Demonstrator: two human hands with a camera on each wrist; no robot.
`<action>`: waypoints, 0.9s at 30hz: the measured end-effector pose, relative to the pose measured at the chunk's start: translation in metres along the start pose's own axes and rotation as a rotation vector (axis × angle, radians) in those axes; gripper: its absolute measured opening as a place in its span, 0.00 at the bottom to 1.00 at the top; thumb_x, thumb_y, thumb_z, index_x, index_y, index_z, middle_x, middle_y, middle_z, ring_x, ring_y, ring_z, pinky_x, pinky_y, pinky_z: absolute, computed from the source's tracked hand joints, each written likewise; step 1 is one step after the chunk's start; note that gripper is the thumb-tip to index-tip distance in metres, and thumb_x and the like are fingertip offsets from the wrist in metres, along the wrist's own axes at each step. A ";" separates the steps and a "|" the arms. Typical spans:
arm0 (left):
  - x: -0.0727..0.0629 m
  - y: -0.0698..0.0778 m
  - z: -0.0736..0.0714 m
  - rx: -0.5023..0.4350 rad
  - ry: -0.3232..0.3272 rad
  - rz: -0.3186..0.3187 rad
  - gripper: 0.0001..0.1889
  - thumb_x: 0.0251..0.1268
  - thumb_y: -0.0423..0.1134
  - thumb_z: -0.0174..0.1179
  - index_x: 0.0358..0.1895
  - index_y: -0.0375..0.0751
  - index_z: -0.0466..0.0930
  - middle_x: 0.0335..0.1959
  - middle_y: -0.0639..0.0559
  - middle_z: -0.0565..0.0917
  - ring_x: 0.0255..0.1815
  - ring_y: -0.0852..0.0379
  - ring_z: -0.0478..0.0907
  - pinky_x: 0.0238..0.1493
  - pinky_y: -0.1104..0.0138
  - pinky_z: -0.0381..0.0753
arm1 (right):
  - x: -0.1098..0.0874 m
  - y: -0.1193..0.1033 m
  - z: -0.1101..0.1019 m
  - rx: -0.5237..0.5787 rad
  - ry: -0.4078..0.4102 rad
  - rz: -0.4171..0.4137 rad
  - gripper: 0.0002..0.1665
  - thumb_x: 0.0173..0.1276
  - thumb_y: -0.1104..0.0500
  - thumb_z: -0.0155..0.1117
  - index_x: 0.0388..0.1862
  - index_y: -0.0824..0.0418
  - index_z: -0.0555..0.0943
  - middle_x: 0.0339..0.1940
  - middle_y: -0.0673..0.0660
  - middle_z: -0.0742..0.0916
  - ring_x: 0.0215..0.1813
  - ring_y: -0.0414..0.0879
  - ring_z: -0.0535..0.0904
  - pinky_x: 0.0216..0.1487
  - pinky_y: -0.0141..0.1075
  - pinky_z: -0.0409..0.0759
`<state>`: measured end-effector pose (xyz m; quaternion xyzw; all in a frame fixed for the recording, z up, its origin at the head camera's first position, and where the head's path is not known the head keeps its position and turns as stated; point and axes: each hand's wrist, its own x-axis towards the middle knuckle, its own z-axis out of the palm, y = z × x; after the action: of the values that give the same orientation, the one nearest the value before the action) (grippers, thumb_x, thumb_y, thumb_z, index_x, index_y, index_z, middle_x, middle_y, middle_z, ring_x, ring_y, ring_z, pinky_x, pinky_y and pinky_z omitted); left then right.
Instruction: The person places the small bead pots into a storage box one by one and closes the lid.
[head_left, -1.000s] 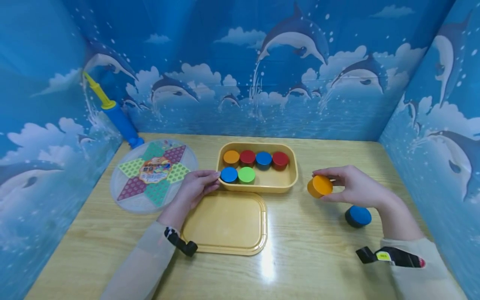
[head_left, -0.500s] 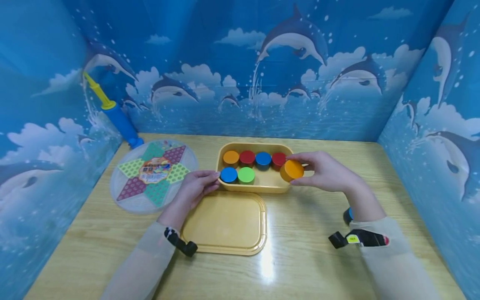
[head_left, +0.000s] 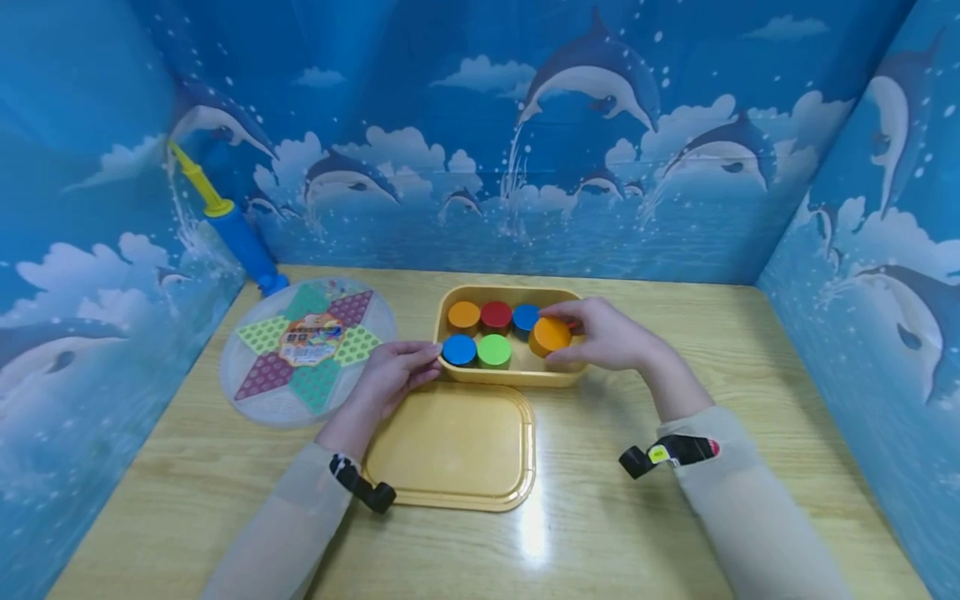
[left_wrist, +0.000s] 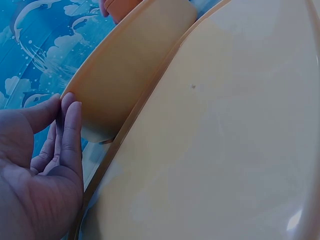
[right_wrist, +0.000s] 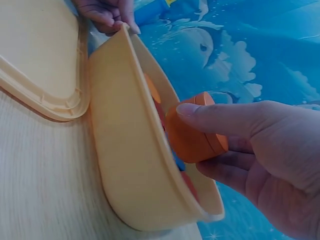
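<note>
My right hand (head_left: pixel 617 335) pinches an orange cylinder (head_left: pixel 550 337) between thumb and fingers, over the right part of a yellow plastic box (head_left: pixel 517 378). The right wrist view shows a seam around this orange cylinder (right_wrist: pixel 192 132). In the box sit another orange cylinder (head_left: pixel 463 316), a red cylinder (head_left: pixel 496 316) and a blue one (head_left: pixel 525 319) at the back. A blue cylinder (head_left: pixel 459 351) and a green cylinder (head_left: pixel 494 351) stand in front. Another red one is mostly hidden by my right hand. My left hand (head_left: pixel 393 371) pinches the box's left rim between thumb and fingers.
A yellow lid (head_left: pixel 450 446) lies flat just in front of the box. To the left is a round clear game board (head_left: pixel 307 354) with a star pattern. A blue pump (head_left: pixel 242 242) with a yellow end leans against the dolphin-print backdrop (head_left: pixel 480 142) behind it.
My right hand has carried the orange cylinder leftward from the table's right side to over the box. My forearm now covers the blue cylinder on the table. The left hand stays put.
</note>
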<state>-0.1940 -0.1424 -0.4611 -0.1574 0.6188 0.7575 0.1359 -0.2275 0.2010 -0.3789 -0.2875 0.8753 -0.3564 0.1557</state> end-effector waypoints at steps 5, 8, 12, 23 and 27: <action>0.000 0.002 0.001 0.020 0.011 -0.013 0.19 0.75 0.33 0.68 0.62 0.26 0.81 0.43 0.41 0.89 0.39 0.56 0.89 0.49 0.65 0.91 | 0.008 0.002 0.005 -0.028 -0.007 -0.005 0.42 0.63 0.58 0.83 0.73 0.66 0.77 0.62 0.59 0.85 0.51 0.50 0.81 0.54 0.47 0.87; -0.001 0.003 0.002 0.029 0.019 -0.019 0.19 0.75 0.34 0.68 0.62 0.27 0.82 0.44 0.41 0.89 0.39 0.56 0.89 0.49 0.65 0.91 | 0.011 0.003 0.008 -0.038 -0.029 0.000 0.41 0.64 0.58 0.83 0.73 0.67 0.77 0.63 0.60 0.85 0.50 0.51 0.81 0.53 0.45 0.86; 0.000 0.002 0.001 0.016 0.009 -0.009 0.19 0.75 0.33 0.68 0.62 0.25 0.81 0.43 0.42 0.89 0.39 0.57 0.89 0.48 0.65 0.91 | 0.016 0.004 0.011 -0.056 -0.063 0.015 0.40 0.65 0.58 0.82 0.73 0.67 0.77 0.64 0.61 0.84 0.51 0.51 0.80 0.55 0.45 0.85; 0.000 0.000 0.001 0.010 0.007 -0.013 0.19 0.75 0.31 0.67 0.63 0.24 0.80 0.43 0.42 0.89 0.38 0.57 0.89 0.48 0.65 0.91 | 0.026 0.007 0.022 -0.156 -0.122 -0.010 0.35 0.67 0.62 0.79 0.71 0.68 0.79 0.61 0.61 0.85 0.55 0.52 0.81 0.61 0.47 0.85; 0.000 0.000 0.001 0.011 0.004 -0.013 0.19 0.75 0.31 0.67 0.63 0.24 0.79 0.43 0.42 0.89 0.38 0.57 0.89 0.48 0.65 0.91 | 0.029 0.007 0.024 -0.177 -0.128 -0.027 0.34 0.67 0.63 0.79 0.70 0.68 0.80 0.60 0.61 0.86 0.54 0.52 0.81 0.60 0.47 0.86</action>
<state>-0.1944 -0.1417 -0.4612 -0.1622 0.6221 0.7530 0.1402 -0.2419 0.1746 -0.4022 -0.3339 0.8877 -0.2605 0.1806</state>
